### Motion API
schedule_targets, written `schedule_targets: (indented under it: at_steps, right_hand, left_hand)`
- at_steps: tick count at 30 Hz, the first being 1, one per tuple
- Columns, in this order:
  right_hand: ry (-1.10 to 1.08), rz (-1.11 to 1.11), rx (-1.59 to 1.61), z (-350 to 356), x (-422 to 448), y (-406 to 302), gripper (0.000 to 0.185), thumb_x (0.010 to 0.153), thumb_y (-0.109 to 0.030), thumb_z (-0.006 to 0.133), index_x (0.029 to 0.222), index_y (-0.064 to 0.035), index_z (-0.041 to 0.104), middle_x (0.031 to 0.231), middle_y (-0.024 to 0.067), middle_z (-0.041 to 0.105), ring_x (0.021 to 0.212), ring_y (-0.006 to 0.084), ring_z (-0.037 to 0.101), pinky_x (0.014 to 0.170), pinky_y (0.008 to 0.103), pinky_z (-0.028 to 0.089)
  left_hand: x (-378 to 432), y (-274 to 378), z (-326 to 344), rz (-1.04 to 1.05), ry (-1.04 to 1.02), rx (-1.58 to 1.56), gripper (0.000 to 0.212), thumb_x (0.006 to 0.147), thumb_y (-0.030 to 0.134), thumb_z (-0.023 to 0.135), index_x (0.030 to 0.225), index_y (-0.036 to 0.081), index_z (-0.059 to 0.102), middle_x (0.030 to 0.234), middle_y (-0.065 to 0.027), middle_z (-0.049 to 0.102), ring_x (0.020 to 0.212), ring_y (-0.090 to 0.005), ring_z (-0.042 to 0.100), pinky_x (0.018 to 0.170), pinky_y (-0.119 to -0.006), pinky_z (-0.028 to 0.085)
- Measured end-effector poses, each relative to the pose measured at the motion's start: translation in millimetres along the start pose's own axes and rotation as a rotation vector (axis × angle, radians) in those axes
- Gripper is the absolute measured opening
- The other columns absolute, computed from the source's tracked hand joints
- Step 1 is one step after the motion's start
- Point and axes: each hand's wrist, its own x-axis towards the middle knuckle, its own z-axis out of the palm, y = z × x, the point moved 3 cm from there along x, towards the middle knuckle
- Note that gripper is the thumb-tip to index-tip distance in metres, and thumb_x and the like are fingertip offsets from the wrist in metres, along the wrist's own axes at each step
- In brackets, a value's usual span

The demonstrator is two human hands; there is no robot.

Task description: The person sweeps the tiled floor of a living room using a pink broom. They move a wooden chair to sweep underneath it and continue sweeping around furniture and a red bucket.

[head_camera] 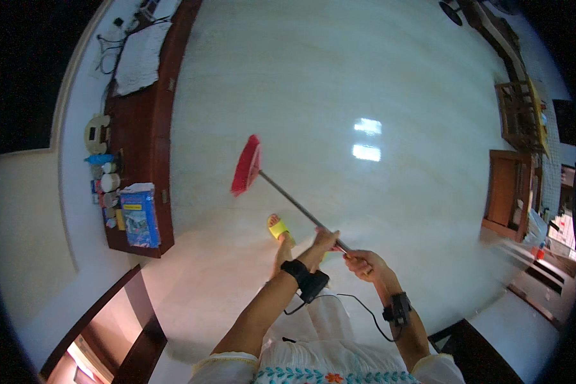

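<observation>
A broom with a red bristle head (247,166) and a long metal handle (293,200) slants across the view, its head ahead of me and to the left over the pale floor (288,96). Lower down the handle, my left hand (325,241) is wrapped around the shaft. My right hand (367,267) grips the handle's near end, closest to my body. Both wrists carry black strapped devices, and a thin black cable hangs between them. One foot in a yellow slipper (281,229) stands behind the broom head; the other is mostly hidden by my arms.
A long dark-red wooden cabinet (139,125) runs along the left wall, bearing a blue printed bag (140,218), several jars and a white cloth (143,57). At right are a wooden chair (513,115) and a wooden cabinet (504,192). Doorways open at lower left and right.
</observation>
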Motion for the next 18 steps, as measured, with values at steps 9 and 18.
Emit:
schedule_targets:
  at_steps: [9,18]
  right_hand:
    - [0.344,-0.419,0.265,-67.8,-129.7,44.9,0.01,0.079,-0.009,0.04,0.072,-0.0032,0.039,0.052,-0.0014,0.035,0.036,0.0034,0.029,0.026,0.013,0.023]
    - [0.661,-0.557,-0.389,-15.2,-147.1,67.3,0.009,0.074,-0.008,0.046,0.069,-0.0066,0.038,0.048,-0.0023,0.032,0.035,0.0064,0.029,0.03,0.0189,0.024]
  left_hand:
    - [-19.6,-16.0,179.8,-0.113,-0.473,0.084,0.035,0.072,0.02,0.051,0.072,-0.013,0.041,0.06,-0.0132,0.053,0.046,-0.0183,0.053,0.048,-0.032,0.047]
    - [-51.6,6.5,173.5,-0.205,-0.727,-0.25,0.027,0.074,0.032,0.053,0.076,0.006,0.048,0.069,-0.0069,0.054,0.058,-0.0145,0.055,0.053,-0.028,0.048]
